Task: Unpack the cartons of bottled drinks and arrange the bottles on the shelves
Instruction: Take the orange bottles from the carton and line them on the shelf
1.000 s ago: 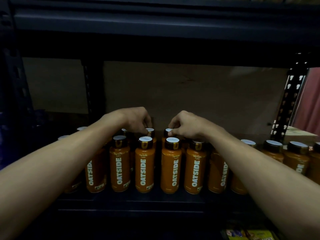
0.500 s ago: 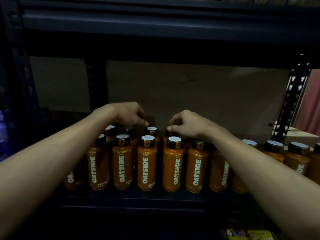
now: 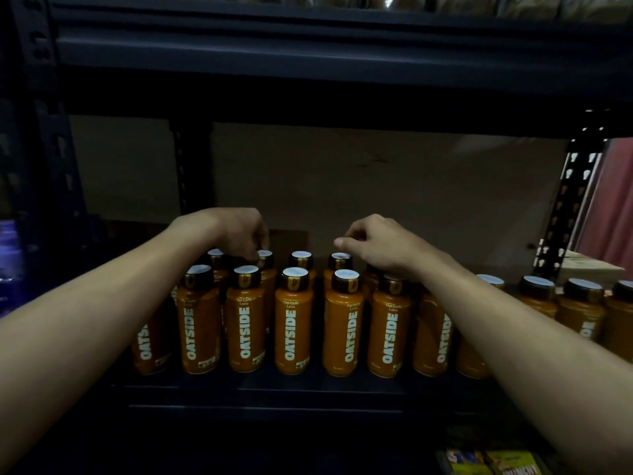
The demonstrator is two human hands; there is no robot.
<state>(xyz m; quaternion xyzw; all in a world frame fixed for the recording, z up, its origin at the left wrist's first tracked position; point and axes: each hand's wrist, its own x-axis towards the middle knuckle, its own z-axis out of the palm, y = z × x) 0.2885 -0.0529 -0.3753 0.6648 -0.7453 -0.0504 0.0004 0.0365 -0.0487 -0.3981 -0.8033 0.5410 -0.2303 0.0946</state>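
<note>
At the far left a blurred purple object (image 3: 8, 255) stands beside the dark metal shelf (image 3: 274, 389). The left hand (image 3: 239, 234) reaches to the far row, fingers curled down among the caps; whether it grips one cannot be told. Orange OATSIDE bottles with dark, white-topped caps (image 3: 294, 323) stand upright in rows on the shelf, spreading right. The right hand (image 3: 383, 248) hovers over far-row caps, fingers curled, thumb against forefinger; its grip cannot be told. Further right sits a pale cardboard box (image 3: 582, 265), and yellow packets (image 3: 496, 462) lie below, near.
</note>
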